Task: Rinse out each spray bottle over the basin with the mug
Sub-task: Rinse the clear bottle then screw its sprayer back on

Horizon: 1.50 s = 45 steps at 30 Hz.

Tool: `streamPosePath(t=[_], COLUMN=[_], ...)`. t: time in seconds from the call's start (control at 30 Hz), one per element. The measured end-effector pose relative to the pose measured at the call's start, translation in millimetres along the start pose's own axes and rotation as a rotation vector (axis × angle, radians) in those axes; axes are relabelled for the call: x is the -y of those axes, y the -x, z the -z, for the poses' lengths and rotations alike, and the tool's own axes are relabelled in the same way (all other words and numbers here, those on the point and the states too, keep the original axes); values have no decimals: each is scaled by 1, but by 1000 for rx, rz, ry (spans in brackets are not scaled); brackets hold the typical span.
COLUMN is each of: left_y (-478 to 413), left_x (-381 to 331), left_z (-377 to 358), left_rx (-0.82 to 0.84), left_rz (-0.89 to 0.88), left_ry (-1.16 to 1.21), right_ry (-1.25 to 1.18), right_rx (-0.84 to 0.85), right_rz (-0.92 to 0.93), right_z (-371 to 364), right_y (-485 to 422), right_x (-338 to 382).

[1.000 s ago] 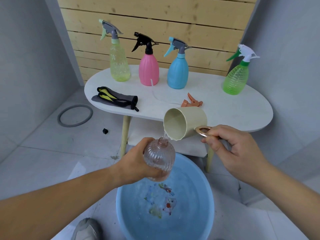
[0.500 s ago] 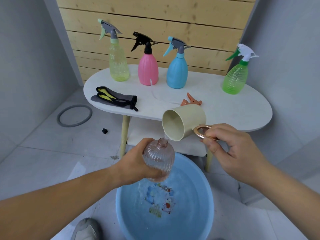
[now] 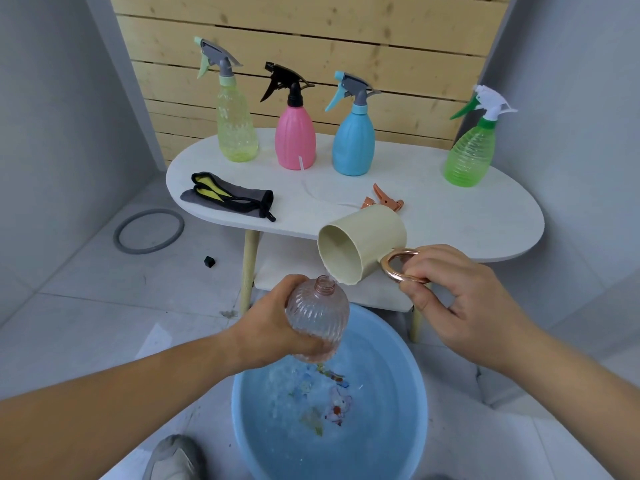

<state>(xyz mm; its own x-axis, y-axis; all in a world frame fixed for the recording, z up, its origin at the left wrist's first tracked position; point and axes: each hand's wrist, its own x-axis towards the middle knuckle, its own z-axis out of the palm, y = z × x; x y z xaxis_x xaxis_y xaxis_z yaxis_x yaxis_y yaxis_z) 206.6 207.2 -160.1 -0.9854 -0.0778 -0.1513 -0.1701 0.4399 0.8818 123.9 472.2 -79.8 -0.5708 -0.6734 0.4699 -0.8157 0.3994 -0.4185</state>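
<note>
- Left hand [image 3: 277,327]: fingers wrapped round the lower body of a clear pinkish ribbed bottle [image 3: 317,317], gripping it firmly.
- Right hand [image 3: 460,299]: thumb and forefinger pinch the copper-coloured ring handle [image 3: 398,268] of a cream mug [image 3: 363,244]; the other fingers are loosely curled below it.
- The mug is tipped almost onto its side, mouth facing left. Its lower lip sits just above the bottle's open neck.
- The bottle has no spray head, leans slightly and is held above the far edge of the blue basin [image 3: 420,393].
- The basin stands on the floor and holds water. The surface is ruffled under the bottle, over a printed picture on the bottom.
- White oval table [image 3: 450,216] behind, carrying four capped spray bottles upright in a row: yellow bottle [image 3: 235,133], pink bottle [image 3: 295,140], blue bottle [image 3: 353,147], and green bottle [image 3: 469,157] set apart at the right.
- A loose orange spray head [image 3: 381,200] lies on the table just behind the mug; a grey and yellow pouch [image 3: 228,197] lies at the left end.
- Room: wooden slat wall [image 3: 311,46], grey side walls, pale tiled floor with a grey ring [image 3: 149,230] and a shoe [image 3: 173,459] at the bottom edge.
</note>
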Motion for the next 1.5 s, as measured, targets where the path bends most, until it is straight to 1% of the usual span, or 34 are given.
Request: streamPosePath(t=[0.1, 0.13, 0.23, 0.3, 0.37, 0.47, 0.63, 0.8, 1.03, 1.17, 1.3, 1.37, 1.4, 1.5], left_y=[0, 0, 0, 0, 0, 0, 0, 0, -2, -1, 0, 0, 0, 0], left_x=[0, 0, -1, 0, 1, 1, 1, 4, 5, 5, 4, 2, 1, -4], left_z=[0, 0, 0, 1, 1, 2, 2, 2, 1, 0, 1, 2, 2, 3], left_rx=[0, -1, -7, -11, -12, -12, -16, -15, -15, -20, -23, -31, -35, -50], left_rz=[-1, -2, -2, -4, -7, -12, -1, -3, -2, -6, -2, -5, -8, -16], left_ry=[-7, -9, -9, -16, -12, -14, -4, -18, -26, -35, -30, -26, -22, -6], right_ry=[-21, -64, -270, -357, -366, -299, -56, 121, 224, 266, 271, 217, 152, -89], right_rx=[-12, -18, -46, -51, -34, 31, 217, 344, 341, 345, 306, 246, 199, -1], right_rz=[-40, -92, -320, -457, -538, -591, -525, -307, -93, -21, 46, -2, -79, -399], right_z=[-1, -2, -3, -7, -11, -16, -21, -26, -23, -19, -15, -10, -5, 11], right_y=[0, 0, -1, 0, 2, 7, 12, 17, 16, 17, 13, 11, 10, 2], right_x=[1, 2, 3, -2, -10, -17, -20, -26, -32, -39, -37, -34, -31, -33])
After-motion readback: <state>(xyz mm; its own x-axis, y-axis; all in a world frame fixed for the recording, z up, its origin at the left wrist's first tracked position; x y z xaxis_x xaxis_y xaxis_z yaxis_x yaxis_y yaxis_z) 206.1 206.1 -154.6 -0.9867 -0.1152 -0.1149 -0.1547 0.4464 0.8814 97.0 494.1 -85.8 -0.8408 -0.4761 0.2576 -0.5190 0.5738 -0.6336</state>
